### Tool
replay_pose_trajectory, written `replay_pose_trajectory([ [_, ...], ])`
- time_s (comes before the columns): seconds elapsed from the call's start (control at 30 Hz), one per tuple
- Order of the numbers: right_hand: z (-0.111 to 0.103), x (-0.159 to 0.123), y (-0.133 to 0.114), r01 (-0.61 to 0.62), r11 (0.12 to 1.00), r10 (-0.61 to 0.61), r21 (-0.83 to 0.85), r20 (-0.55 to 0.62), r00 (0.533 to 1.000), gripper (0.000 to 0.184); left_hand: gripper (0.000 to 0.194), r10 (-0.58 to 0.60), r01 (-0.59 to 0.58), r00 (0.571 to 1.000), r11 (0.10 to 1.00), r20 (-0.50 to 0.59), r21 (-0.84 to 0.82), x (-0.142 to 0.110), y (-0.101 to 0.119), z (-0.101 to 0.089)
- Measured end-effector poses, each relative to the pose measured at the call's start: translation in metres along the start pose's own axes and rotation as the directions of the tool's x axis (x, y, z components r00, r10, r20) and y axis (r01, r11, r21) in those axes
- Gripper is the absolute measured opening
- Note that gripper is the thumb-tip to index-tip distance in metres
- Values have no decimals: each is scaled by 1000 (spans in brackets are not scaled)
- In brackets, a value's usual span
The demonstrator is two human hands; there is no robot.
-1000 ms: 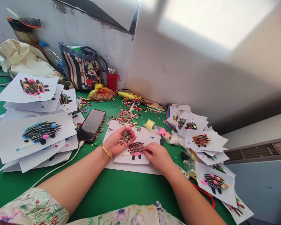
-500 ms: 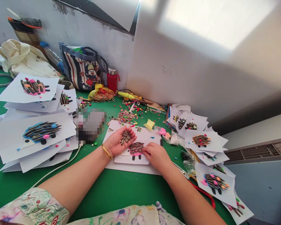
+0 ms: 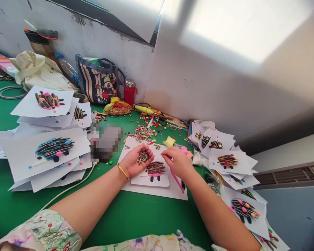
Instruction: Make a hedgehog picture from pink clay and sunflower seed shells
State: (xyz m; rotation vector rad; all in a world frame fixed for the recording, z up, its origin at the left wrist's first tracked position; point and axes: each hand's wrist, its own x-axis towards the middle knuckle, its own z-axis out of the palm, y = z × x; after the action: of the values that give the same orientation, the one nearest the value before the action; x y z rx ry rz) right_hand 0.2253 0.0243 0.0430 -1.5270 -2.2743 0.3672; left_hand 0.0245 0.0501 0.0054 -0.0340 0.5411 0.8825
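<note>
My left hand (image 3: 134,162) is cupped palm up, holding a small heap of striped sunflower seeds (image 3: 143,157). Just below its fingers lies a white card (image 3: 142,179) with a hedgehog (image 3: 156,168) on it, its back covered in seeds over pink clay, with black feet. Part of the hedgehog's head is hidden behind my left hand. My right hand (image 3: 179,164) hovers above the card's right side, thumb and fingertips together; anything between them is too small to make out. A thin pink strip (image 3: 177,181) shows below that hand. A larger white sheet (image 3: 179,195) lies underneath.
Stacks of hedgehog cards (image 3: 65,139) stand on the left, with more cards (image 3: 226,160) on the right. Loose seeds and clay bits (image 3: 143,132) are scattered behind my hands. A yellow clay lump (image 3: 169,141), a striped bag (image 3: 96,82) and a red flask (image 3: 130,92) are farther back.
My right hand has lifted off the hedgehog's rear and moved up, away from the seeds. A pink strip now shows under it. My left hand keeps its seeds; the whole view has shifted slightly.
</note>
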Motion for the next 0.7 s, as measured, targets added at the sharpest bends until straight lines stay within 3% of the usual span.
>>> replay_pose_trajectory([
  [0.17, 19, 62, -8, 33, 985, -10, -167, 138, 990, 23, 24, 140, -146, 989, 970, -42, -194, -1, 8, 2],
  [0.3, 35, 93, -15, 94, 957, -36, -274, 210, 977, 22, 29, 237, -252, 967, 939, -89, -235, -2, 15, 4],
  [0.47, 43, 104, -15, 126, 925, -34, -358, 254, 967, 20, 30, 244, -263, 964, 938, -107, -225, -1, 16, 4],
  [0.7, 35, 97, -8, 87, 927, -16, -365, 194, 981, 23, 27, 228, -244, 969, 946, -98, -215, 0, 14, 3],
])
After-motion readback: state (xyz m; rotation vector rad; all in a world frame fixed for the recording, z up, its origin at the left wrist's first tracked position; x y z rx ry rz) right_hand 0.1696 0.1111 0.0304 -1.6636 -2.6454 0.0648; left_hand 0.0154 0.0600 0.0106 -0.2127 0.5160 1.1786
